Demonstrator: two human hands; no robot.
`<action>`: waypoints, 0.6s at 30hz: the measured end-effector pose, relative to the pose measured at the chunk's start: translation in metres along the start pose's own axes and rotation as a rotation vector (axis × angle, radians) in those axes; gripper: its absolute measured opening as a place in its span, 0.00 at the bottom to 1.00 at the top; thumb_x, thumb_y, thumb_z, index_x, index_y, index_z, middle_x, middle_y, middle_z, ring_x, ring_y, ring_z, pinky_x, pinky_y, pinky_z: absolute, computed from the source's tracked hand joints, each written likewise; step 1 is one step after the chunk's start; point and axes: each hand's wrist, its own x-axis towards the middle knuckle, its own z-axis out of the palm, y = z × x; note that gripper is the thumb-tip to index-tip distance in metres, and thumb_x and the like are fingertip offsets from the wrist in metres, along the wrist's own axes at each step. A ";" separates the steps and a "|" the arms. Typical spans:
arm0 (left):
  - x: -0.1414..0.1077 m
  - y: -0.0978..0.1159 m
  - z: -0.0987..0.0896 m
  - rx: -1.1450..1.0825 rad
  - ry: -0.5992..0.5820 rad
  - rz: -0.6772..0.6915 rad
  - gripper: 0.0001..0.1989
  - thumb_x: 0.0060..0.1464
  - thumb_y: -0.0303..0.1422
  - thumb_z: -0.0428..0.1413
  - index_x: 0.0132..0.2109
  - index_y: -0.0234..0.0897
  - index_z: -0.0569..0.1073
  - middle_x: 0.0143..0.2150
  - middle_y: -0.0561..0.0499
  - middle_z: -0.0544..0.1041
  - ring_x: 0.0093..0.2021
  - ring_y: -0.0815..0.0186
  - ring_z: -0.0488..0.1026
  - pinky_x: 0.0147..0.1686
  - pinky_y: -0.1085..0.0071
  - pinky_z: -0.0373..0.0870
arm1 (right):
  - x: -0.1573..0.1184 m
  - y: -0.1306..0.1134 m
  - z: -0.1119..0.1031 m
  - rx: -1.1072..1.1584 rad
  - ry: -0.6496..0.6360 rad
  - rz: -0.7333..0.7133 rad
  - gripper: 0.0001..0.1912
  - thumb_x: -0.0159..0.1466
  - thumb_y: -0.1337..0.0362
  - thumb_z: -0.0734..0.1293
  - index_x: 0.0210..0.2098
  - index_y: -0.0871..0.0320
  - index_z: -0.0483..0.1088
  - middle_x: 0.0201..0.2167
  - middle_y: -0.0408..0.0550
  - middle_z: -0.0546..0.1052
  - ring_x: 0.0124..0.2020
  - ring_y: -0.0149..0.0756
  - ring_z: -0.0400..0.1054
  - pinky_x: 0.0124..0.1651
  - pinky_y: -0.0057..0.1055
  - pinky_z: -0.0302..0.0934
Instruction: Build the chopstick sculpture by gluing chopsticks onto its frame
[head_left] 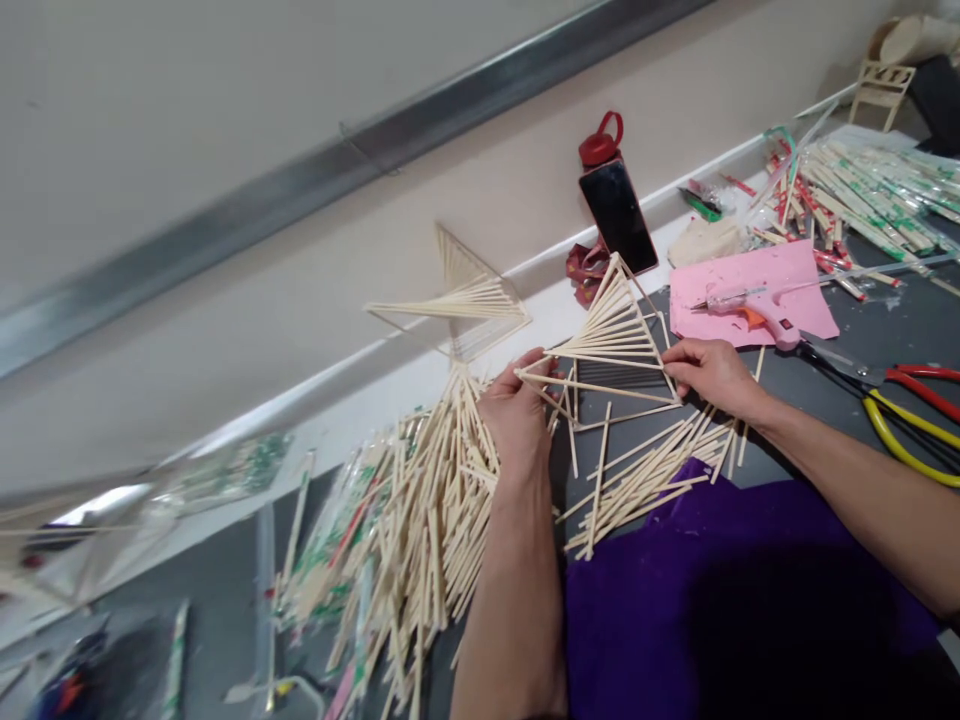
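Between my two hands stands a frame of thin wooden sticks (616,330), its slats fanned in a twisted surface. My left hand (519,405) has its fingers closed on the frame's left side. At the frame's lower right corner, my right hand (709,372) pinches the edge between thumb and fingers. Loose wooden sticks (649,475) lie just below the frame, partly over a purple cloth (720,580). A large heap of wooden sticks (427,530) spreads left of my left forearm. Behind, a similar finished-looking stick frame (472,300) leans by the wall.
A pink glue gun (757,308) rests on pink paper (806,270) at right, beside pliers with red and yellow handles (900,400). A phone (619,215) leans on a red-capped bottle (598,150). Packaged chopsticks (877,195) lie far right; a small wooden chair (883,90) stands behind.
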 end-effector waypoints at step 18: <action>-0.001 0.004 0.001 -0.061 0.030 -0.042 0.17 0.34 0.35 0.67 0.35 0.33 0.78 0.27 0.52 0.78 0.25 0.69 0.75 0.23 0.76 0.70 | -0.003 -0.012 0.000 -0.138 -0.020 -0.019 0.08 0.60 0.71 0.64 0.31 0.59 0.76 0.19 0.40 0.74 0.18 0.27 0.69 0.27 0.24 0.62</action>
